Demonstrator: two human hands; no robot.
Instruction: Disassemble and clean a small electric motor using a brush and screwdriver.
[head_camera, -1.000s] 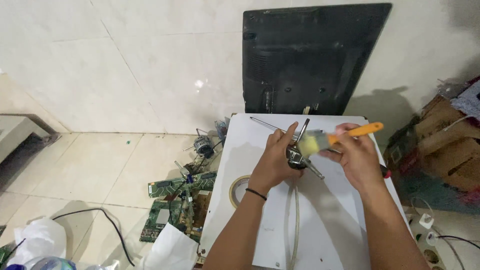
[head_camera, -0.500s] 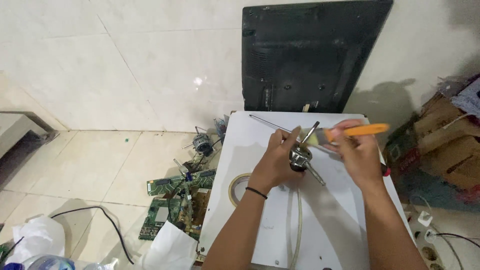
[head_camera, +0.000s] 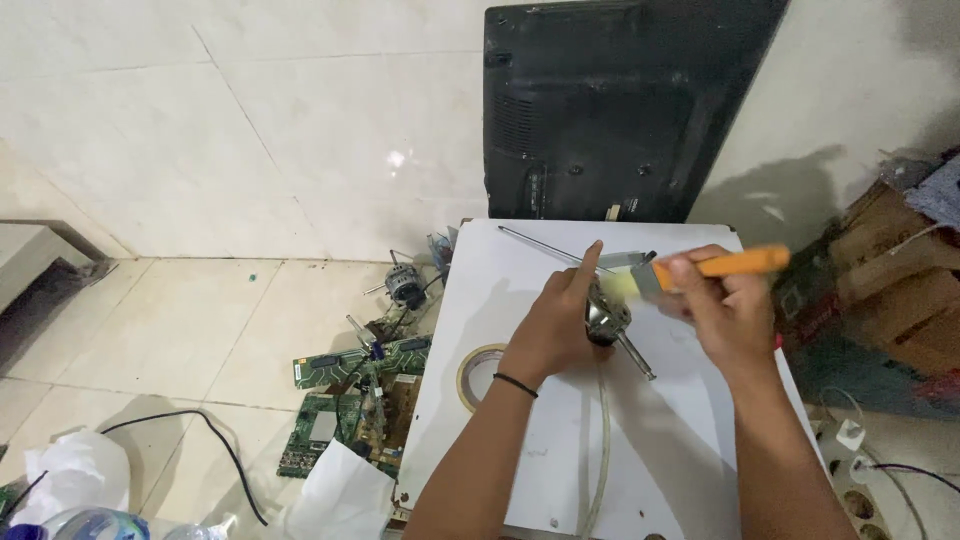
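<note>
1. gripped a small metal motor (head_camera: 607, 318) with the left hand (head_camera: 552, 330), fingers (head_camera: 588, 268) clamped around it, just above the white tabletop (head_camera: 520, 440).
2. held an orange-handled brush (head_camera: 700, 268) in the right hand (head_camera: 728, 312), fingers closed on the handle, bristles touching the motor's top.
3. lay flat on the tabletop left of the motor: a roll of tape (head_camera: 480, 372).
4. stood near the right edge: brown cardboard boxes (head_camera: 890, 290), stacked.
5. lay on the floor: green circuit boards (head_camera: 345, 410).
</note>
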